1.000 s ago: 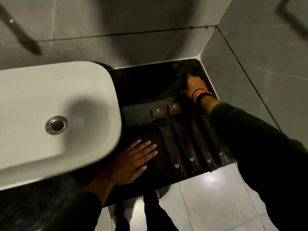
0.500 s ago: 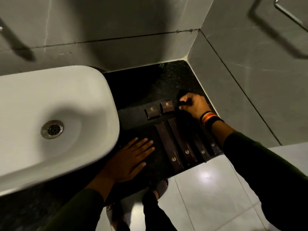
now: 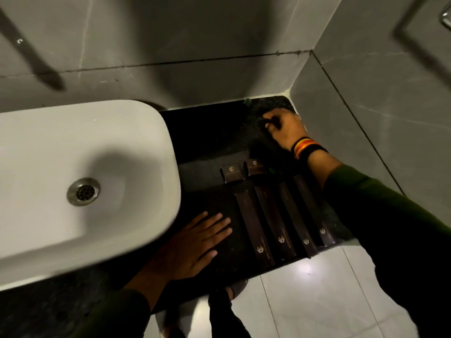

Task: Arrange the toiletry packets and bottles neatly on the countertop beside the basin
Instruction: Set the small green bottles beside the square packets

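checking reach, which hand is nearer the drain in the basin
Left. The left hand lies flat on the counter beside the basin's near right edge, close to the drain. The right hand is in the far corner.

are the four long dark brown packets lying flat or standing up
Lying flat. The four long dark brown packets lie side by side on the black speckled countertop, broad faces with gold logos up, near its front edge.

text: none you can read | long packets at 5 o'clock: small gold hexagon emblem near each front end, lettering too small | two small boxes just beyond them at 4 o'clock: gold round emblem, unreadable
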{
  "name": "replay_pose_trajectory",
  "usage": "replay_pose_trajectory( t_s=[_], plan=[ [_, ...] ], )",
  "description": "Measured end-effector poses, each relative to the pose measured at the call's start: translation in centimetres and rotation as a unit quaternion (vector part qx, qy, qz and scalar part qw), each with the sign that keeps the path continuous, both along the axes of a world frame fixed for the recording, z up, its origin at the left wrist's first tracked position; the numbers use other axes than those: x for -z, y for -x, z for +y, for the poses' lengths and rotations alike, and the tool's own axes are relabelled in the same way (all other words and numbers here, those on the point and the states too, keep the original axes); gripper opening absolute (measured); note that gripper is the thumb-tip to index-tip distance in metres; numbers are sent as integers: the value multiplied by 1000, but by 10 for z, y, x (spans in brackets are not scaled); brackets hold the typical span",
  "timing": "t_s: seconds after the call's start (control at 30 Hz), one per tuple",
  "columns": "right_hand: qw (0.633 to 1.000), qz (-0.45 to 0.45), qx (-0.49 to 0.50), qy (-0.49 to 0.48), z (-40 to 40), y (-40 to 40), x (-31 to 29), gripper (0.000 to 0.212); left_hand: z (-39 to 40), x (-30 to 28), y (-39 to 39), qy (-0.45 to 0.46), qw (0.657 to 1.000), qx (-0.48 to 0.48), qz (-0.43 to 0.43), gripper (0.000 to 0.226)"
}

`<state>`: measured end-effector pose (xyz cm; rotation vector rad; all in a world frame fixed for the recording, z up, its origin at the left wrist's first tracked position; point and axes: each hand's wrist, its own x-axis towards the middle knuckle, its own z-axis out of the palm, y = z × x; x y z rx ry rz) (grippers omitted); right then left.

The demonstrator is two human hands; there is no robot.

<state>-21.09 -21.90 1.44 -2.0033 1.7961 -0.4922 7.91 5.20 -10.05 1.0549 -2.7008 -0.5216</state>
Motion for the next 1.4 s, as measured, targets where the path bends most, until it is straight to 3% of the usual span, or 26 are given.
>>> replay_pose_trajectory(
  t_s=[0.2, 0.33, 0.5, 0.57, 0.67, 0.8, 0.87, 1.0, 1.4],
  plan=[
    [970, 195, -140, -47, -66, -32, -2, 57, 0, -2, 0, -9, 1000, -1, -16, 65],
    [941, 244, -222, -77, -93, -46, 10, 75, 2, -2, 0, -17, 999, -1, -35, 66],
    [935, 295, -192, -35, -87, -54, 23, 40, 2, -3, 1, -18, 999, -2, -26, 66],
    [933, 305, -190, -20, -77, -54, 20, 36, 2, -3, 1, -17, 1000, -1, -20, 66],
    [955, 260, -140, -38, -55, -41, 9, 34, 1, -1, 1, -14, 1000, -2, -9, 66],
    [995, 79, 19, -51, -28, 4, 1, 30, 1, 3, 0, -3, 1000, 2, 0, 66],
    [993, -4, 98, -70, -8, 35, 7, 28, 1, 3, 0, 1, 1000, 3, 13, 66],
    [976, -120, 149, -99, 44, 77, 16, 29, 0, 6, -1, 3, 999, 9, 32, 64],
    [972, -88, 190, -107, 86, 78, 39, 36, 1, 8, -3, 25, 1000, 11, 13, 65]
  ],
)
